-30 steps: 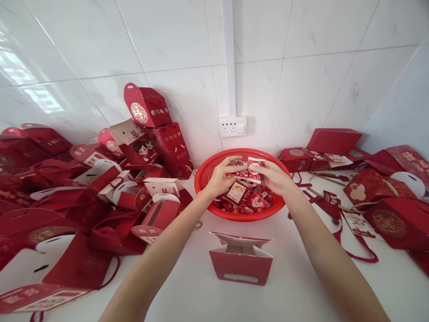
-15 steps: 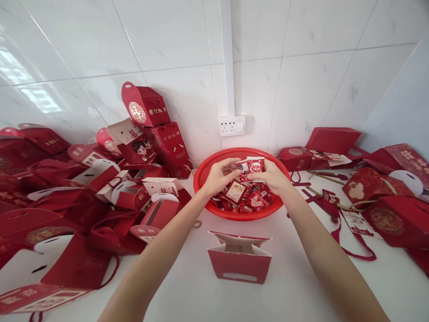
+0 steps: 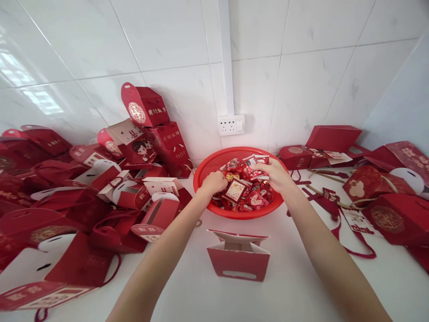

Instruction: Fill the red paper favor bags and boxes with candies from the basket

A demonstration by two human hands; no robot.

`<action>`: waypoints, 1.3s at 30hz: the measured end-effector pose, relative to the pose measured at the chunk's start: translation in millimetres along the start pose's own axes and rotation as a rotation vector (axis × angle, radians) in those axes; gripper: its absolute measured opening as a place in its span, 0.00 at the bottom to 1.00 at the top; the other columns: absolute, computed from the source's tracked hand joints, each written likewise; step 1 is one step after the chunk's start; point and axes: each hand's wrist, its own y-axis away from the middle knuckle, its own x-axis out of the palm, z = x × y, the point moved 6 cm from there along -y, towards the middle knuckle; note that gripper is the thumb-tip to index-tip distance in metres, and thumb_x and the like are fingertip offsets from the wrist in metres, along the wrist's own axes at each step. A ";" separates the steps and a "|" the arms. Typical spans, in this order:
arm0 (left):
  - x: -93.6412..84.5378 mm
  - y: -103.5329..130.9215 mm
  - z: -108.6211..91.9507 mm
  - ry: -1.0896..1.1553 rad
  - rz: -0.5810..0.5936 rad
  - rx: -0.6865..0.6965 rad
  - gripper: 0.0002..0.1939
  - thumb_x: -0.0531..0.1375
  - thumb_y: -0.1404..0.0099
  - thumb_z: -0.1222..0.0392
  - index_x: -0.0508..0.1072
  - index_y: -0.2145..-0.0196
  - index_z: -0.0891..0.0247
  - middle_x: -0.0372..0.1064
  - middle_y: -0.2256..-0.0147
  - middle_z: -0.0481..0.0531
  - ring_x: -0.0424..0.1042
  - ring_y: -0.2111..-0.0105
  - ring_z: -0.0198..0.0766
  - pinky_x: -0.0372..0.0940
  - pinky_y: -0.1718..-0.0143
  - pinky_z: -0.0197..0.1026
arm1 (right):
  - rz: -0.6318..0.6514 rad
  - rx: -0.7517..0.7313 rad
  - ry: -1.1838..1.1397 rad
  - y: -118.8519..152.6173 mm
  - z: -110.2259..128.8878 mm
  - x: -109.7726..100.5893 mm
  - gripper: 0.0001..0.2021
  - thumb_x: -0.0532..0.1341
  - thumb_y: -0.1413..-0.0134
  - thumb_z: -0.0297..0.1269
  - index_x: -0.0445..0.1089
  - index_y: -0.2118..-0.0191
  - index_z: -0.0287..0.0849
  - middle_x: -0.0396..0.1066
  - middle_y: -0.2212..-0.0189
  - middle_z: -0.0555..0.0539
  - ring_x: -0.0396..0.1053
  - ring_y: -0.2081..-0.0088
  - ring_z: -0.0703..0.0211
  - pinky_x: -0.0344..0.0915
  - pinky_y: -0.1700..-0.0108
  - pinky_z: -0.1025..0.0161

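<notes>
We see a glossy wall [image 3: 174,36] of white tiles with faint grey veining, and below it a smooth white tabletop [image 3: 187,286]. Folded card boxes [image 3: 100,223] in deep red crowd the left side, some with rounded flaps, gold print and white linings; more red boxes [image 3: 385,219] lie at the right among cords and ribbons. Between them sits our basket [image 3: 246,216], a shallow oval of shiny red plastic with a finely perforated wall. In front of it our open box [image 3: 237,264] stands upright on the tabletop, its red card creased at the sides, its inside whitish, with a pale oval low on its front.

Our right hand [image 3: 277,175] grips the small packets [image 3: 256,163] between thumb and fingers, over the basket's right side. They are flat, red and white, with printed figures. Our left hand [image 3: 215,183] is curled at the basket's left side; we cannot tell whether it grasps anything. Red wrapped sweets [image 3: 257,200] fill the basket, with a square brown-edged packet [image 3: 235,191] on top.

Half a second ago both our hands met at the packets; now the left has moved away and down, leaving them in the right.
</notes>
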 end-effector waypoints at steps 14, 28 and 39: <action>11.3 8.3 -10.9 -0.275 0.284 0.025 0.35 0.75 0.69 0.63 0.80 0.56 0.57 0.76 0.48 0.60 0.69 0.44 0.64 0.66 0.45 0.53 | 0.007 0.033 -0.078 3.5 -4.0 -8.3 0.19 0.77 0.79 0.31 0.78 0.71 0.43 0.80 0.71 0.48 0.78 0.64 0.48 0.74 0.58 0.54; 24.7 20.5 -26.5 -0.124 0.485 0.121 0.12 0.72 0.61 0.60 0.77 0.75 0.60 0.76 0.75 0.47 0.75 0.71 0.43 0.66 0.69 0.37 | -0.013 0.049 -0.095 5.2 -4.1 -10.2 0.16 0.76 0.75 0.31 0.77 0.71 0.43 0.79 0.72 0.48 0.78 0.65 0.51 0.74 0.58 0.55; -5.5 11.4 -38.3 0.526 0.153 0.242 0.28 0.71 0.51 0.54 0.78 0.52 0.66 0.79 0.58 0.54 0.76 0.56 0.48 0.69 0.49 0.49 | -0.040 0.046 -0.101 4.6 -3.8 -12.8 0.16 0.77 0.75 0.32 0.77 0.73 0.43 0.78 0.74 0.49 0.78 0.64 0.49 0.74 0.59 0.55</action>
